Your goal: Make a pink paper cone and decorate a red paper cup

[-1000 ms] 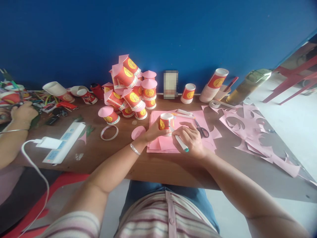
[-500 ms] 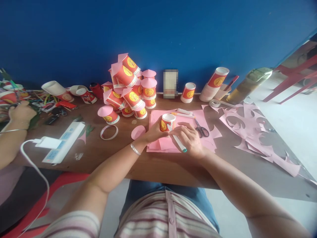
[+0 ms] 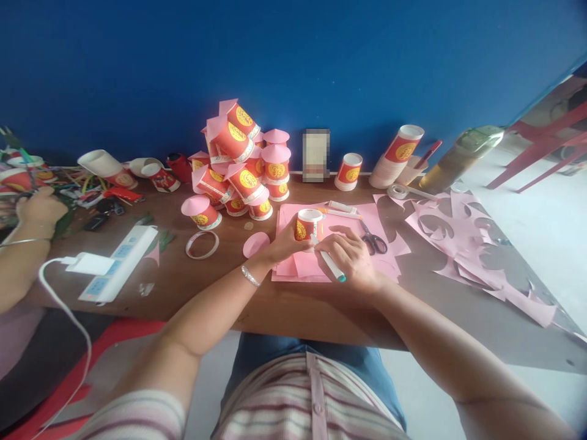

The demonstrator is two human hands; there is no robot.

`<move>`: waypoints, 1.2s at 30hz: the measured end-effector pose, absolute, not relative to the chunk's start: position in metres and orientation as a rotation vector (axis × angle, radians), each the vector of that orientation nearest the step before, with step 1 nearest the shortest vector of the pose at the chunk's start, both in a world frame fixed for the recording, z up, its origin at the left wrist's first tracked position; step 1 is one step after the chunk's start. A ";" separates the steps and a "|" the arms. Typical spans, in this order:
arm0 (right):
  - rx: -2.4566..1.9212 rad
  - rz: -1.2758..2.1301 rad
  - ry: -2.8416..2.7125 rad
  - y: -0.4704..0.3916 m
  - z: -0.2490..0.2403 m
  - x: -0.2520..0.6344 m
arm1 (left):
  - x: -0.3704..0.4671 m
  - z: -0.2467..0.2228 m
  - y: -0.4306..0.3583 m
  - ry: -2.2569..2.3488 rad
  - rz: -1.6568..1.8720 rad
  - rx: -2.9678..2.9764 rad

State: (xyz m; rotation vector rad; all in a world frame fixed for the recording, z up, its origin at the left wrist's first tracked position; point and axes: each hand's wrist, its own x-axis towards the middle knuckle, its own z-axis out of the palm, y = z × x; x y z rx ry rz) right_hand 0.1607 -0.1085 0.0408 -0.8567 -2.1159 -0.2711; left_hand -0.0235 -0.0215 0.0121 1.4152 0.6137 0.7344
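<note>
A red paper cup (image 3: 308, 224) with a yellow emblem stands upright, its white rim facing up, and my left hand (image 3: 290, 243) wraps round its left and near side. In my right hand (image 3: 351, 260) is a white marker (image 3: 331, 265) with a green end pointing toward me; its tip is at the cup's front. Both hands are above a stack of pink paper (image 3: 287, 270). Just right of my right hand lie dark scissors (image 3: 375, 241). Behind the cup, capped markers (image 3: 343, 208) rest on the paper.
Cups with pink cone roofs (image 3: 238, 177) are piled at the back. Left are a tape ring (image 3: 202, 244), a pink disc (image 3: 255, 244) and a power strip (image 3: 120, 263). Pink offcuts (image 3: 481, 263) cover the right side. Another person's hand (image 3: 41, 211) is at far left.
The cup has shifted slightly left and turned a little in my left hand. The marker tip has dropped slightly lower on the cup.
</note>
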 end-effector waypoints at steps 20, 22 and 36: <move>-1.143 -0.091 -1.751 -0.086 0.014 0.174 | -0.027 0.007 -0.019 0.477 0.787 1.172; -1.177 -0.021 -1.711 -0.081 0.010 0.176 | -0.028 0.005 -0.018 0.441 0.786 1.177; -1.077 -0.047 -1.839 -0.078 -0.003 0.171 | -0.029 0.007 -0.013 0.559 0.846 1.278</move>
